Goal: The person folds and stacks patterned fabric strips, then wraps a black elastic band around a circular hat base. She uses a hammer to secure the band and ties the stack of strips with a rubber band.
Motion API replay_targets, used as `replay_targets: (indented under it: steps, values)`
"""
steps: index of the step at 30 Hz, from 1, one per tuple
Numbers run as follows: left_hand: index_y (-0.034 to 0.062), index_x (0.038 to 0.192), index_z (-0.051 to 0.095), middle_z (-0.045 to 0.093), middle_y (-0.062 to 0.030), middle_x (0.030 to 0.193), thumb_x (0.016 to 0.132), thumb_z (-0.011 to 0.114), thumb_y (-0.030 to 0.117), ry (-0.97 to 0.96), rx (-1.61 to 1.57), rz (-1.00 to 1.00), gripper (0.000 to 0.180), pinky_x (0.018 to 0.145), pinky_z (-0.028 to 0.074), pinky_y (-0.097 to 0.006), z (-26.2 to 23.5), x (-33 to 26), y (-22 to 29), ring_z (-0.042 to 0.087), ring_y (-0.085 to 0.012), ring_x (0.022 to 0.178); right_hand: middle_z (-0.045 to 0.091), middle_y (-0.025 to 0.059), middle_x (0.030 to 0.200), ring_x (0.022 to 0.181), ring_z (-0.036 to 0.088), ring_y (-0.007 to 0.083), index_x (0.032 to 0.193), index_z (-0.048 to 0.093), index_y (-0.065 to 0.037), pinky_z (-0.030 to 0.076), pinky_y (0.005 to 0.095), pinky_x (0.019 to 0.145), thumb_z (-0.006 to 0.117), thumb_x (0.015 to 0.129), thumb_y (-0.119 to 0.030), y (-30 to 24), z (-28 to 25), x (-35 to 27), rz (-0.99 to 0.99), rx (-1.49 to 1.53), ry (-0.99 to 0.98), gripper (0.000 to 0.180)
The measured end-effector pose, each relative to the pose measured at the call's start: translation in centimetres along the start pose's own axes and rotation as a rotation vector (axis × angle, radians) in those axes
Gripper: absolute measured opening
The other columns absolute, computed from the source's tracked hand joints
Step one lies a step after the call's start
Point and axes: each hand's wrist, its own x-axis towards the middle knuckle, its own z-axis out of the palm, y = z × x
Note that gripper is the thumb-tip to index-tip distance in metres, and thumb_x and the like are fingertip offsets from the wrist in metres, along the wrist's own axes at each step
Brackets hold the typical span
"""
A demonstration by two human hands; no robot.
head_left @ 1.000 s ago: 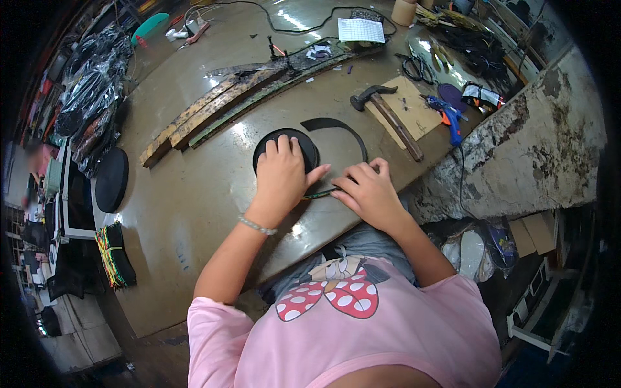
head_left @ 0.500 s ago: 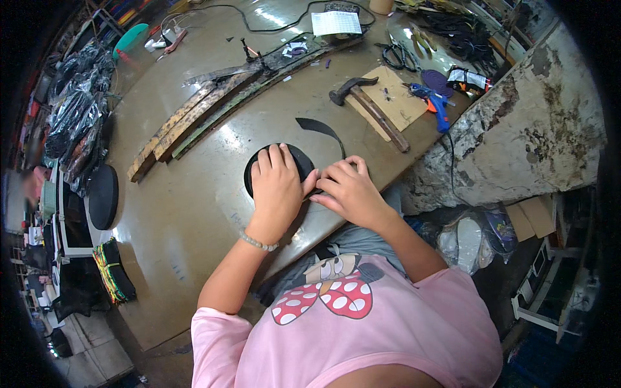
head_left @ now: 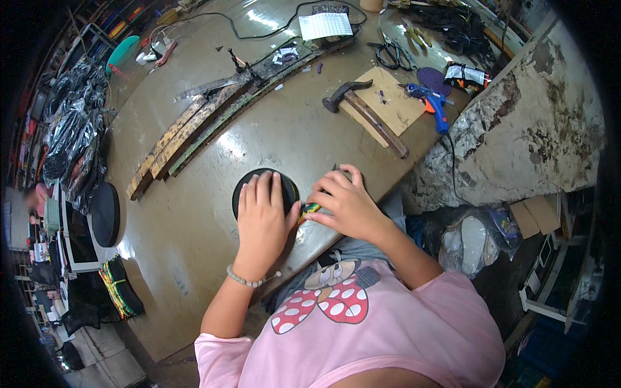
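Note:
A round, flat black coil [head_left: 289, 189], seemingly of rolled strap, lies on the table in front of me. My left hand [head_left: 262, 216] rests on top of it with the fingers stretched out flat, hiding much of its surface. Just to the right, my right hand [head_left: 346, 208] is closed, pinching a narrow strap [head_left: 312, 209] beside the coil. Yellow, green and red show on that strap between my two hands. The rest of the strap is hidden behind my right fingers.
Beyond my hands lie a hammer [head_left: 370, 118] on a tan board [head_left: 404, 107], a blue glue gun [head_left: 435, 103] and black scissors [head_left: 391, 55]. Long wooden bars [head_left: 184, 136] cross the table. At left are a black disc [head_left: 105, 215] and a bundle of coloured straps [head_left: 119, 288].
The coil and both hands have shifted slightly left and down in the picture. The loose black strip that curved beyond my right hand has gone from view, and the strap's coloured side now shows.

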Motion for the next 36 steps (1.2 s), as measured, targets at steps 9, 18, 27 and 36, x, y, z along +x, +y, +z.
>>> replay_targets:
  steps: [9,18,27,36]
  values:
    - [0.0058,0.123,0.056,0.053,-0.0168,0.124,0.08,0.065,0.019,0.004,-0.353,0.251,0.046,0.108,0.03,-0.049,-1.6,-1.6,-1.4,0.05,-0.0316,0.118,0.057,0.0023,0.097,0.103,0.051,0.022,0.089,0.064,-0.012,0.032,0.0479,0.097,0.068,0.08,-0.027,-1.5,0.3,-0.8,-0.063,0.116,-0.095,0.018]
    - [0.0058,0.134,0.048,0.041,-0.0068,0.146,0.083,0.057,0.02,-0.225,-0.241,0.235,0.054,0.108,0.005,-0.068,-0.1,-3.7,-0.7,0.031,-0.0285,0.139,0.058,0.0039,0.09,0.095,0.053,0.0237,0.085,0.065,-0.009,0.038,0.0392,0.083,0.067,0.079,-0.021,-1.3,-0.6,-2.2,-0.022,0.154,-0.145,0.013]
    - [0.0093,0.133,0.05,0.044,-0.004,0.144,0.086,0.048,0.022,-0.153,-0.26,0.242,0.048,0.11,0.003,-0.063,0.8,-5.6,-0.5,0.032,-0.0281,0.138,0.055,0.0045,0.083,0.084,0.054,0.0217,0.086,0.062,-0.009,0.038,0.0371,0.074,0.076,0.067,-0.032,-5.2,2.0,-4.4,-0.126,0.222,0.095,0.033]
    - [0.0175,0.135,0.05,0.038,-0.0094,0.147,0.092,0.046,0.03,-0.198,-0.19,0.156,0.045,0.108,0.005,-0.066,-0.7,-4.1,0.0,0.029,-0.0299,0.139,0.053,0.0011,0.081,0.076,0.05,0.0192,0.08,0.062,-0.012,0.035,0.0363,0.07,0.067,0.073,-0.024,-6.7,5.1,-4.4,-0.188,0.137,0.248,0.015]
